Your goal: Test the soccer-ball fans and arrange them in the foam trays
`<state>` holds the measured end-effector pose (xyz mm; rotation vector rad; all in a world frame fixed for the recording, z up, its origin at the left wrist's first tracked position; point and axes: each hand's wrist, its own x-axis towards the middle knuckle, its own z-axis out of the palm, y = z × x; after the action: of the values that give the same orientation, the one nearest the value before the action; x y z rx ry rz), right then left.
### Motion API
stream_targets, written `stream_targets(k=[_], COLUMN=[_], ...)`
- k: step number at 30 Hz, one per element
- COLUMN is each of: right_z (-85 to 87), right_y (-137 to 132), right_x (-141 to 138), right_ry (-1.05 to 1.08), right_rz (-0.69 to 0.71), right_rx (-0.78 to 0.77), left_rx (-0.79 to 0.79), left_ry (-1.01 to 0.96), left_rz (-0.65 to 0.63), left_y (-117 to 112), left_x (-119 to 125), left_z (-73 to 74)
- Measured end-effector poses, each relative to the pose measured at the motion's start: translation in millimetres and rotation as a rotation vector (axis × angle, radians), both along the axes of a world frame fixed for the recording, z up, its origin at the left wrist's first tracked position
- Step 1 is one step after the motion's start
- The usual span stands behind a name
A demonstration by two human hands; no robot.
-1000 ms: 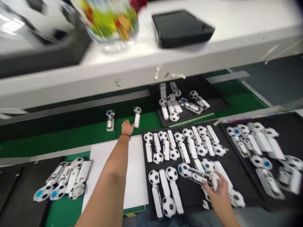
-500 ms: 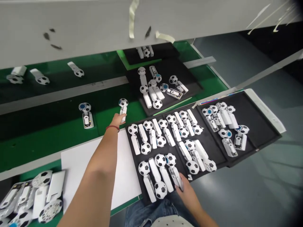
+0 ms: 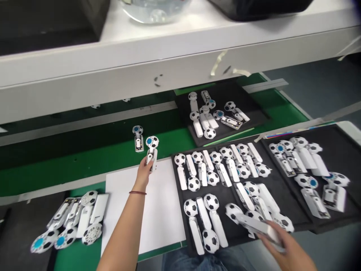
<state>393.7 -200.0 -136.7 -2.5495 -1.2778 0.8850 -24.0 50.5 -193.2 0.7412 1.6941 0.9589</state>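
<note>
My left hand (image 3: 143, 175) is closed around a white soccer-ball-headed device (image 3: 152, 142), near the far edge of a white sheet (image 3: 158, 210). Its ball shows a blue centre, and its handle's inner parts are visible. My right hand (image 3: 283, 242) grips the handle of a second soccer-ball-headed device (image 3: 252, 223), tilted over the front of a black tray (image 3: 179, 210). Rows of similar devices lie in that tray. Another device (image 3: 138, 141) with an uncovered handle lies on the green surface, just beyond my left hand.
Several devices (image 3: 76, 218) lie together at the left. Another black tray (image 3: 329, 150) on the right and a black mat (image 3: 254, 109) at the back hold more. A white shelf (image 3: 113, 79) overhangs the green work surface (image 3: 70, 162).
My left hand has brought its device nearer, from the green surface to the sheet's edge, its blue-centred side now showing. My right hand has raised its device and moved right. The view has shifted.
</note>
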Motion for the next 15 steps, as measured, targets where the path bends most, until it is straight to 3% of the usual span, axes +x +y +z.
stream_targets(k=[3,8,11,15], right_z=[6.0,-51.6,-79.5,-84.8], right_y=[39.5,102.4,106.0,82.9], right_x=[2.4,-48.3,-69.2,-63.3], right_ry=[-0.063,0.009,0.028,0.066], right_rz=[0.043,0.303,0.346,0.230], right_rx=[-0.009,-0.184,-0.220,-0.172], left_rx=[-0.032,-0.106,-0.141,-0.161], left_ry=[0.149,0.451,0.612,0.691], left_rz=[0.013,-0.005,-0.022,-0.132], left_y=[4.8,48.0,86.9,130.5], left_x=[-17.6,-31.0,-30.8,-24.7], left_z=[-5.6,-14.5,-15.6,-18.5])
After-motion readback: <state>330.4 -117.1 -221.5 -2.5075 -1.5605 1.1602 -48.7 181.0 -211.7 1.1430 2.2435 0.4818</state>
